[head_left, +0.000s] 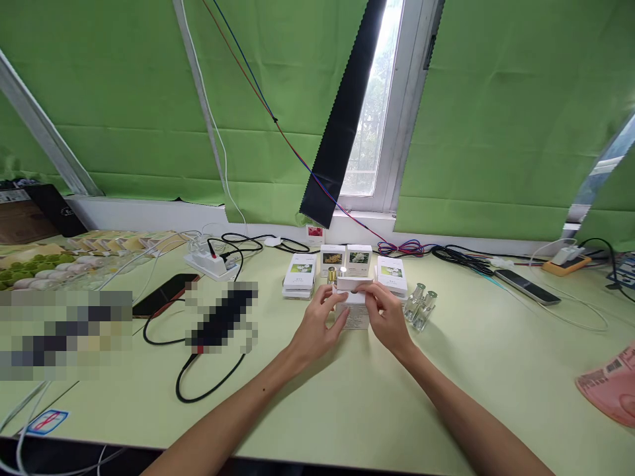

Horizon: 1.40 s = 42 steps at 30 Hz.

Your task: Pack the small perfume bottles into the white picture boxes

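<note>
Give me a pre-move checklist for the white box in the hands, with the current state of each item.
1. Both hands on the white box: ok, left hand and right hand grip it from either side.
2. Box flap closed: cannot tell, fingers cover it.
3. Glass bottles clear of the right hand: ok, apart.
4. Stacked boxes behind undisturbed: ok.
5. Black cable clear of the forearms: ok.

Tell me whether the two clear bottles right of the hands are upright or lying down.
Lying down: both clear bottles rest tilted on the table, caps pointing away.
</note>
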{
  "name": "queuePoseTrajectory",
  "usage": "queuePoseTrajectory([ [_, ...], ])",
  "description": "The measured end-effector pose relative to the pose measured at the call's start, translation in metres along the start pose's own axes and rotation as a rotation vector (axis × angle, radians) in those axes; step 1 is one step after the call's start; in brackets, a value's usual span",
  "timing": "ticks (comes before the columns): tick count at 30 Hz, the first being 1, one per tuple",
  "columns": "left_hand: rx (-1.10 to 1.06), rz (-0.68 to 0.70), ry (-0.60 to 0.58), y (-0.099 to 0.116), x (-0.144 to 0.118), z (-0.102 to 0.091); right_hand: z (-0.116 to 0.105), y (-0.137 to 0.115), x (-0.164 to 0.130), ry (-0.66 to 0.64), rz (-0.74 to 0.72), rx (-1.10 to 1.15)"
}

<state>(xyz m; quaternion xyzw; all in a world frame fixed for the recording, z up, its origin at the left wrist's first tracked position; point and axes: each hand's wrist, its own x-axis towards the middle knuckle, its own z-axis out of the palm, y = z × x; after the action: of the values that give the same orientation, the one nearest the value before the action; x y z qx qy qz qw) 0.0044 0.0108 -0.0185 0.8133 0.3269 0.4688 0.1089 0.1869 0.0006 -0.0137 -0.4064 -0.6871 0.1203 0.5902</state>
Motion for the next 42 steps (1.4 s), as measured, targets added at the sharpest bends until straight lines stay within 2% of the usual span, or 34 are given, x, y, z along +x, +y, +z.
queuePoseTrajectory([
  [11,-0.014,-0.012,-0.008,0.0,-0.001,0.001,0.005,0.0,-0.007,0.112,0.074,-0.003],
  [28,-0.016,-0.025,-0.016,0.001,-0.002,0.0,0.008,0.006,-0.012,0.164,0.195,-0.037],
  [40,-0.153,-0.11,0.068,-0.002,-0.004,0.004,0.007,0.011,-0.013,0.188,0.242,0.068],
  [42,-0.151,-0.11,0.074,-0.002,-0.004,0.004,0.007,0.013,-0.014,0.195,0.212,0.067],
])
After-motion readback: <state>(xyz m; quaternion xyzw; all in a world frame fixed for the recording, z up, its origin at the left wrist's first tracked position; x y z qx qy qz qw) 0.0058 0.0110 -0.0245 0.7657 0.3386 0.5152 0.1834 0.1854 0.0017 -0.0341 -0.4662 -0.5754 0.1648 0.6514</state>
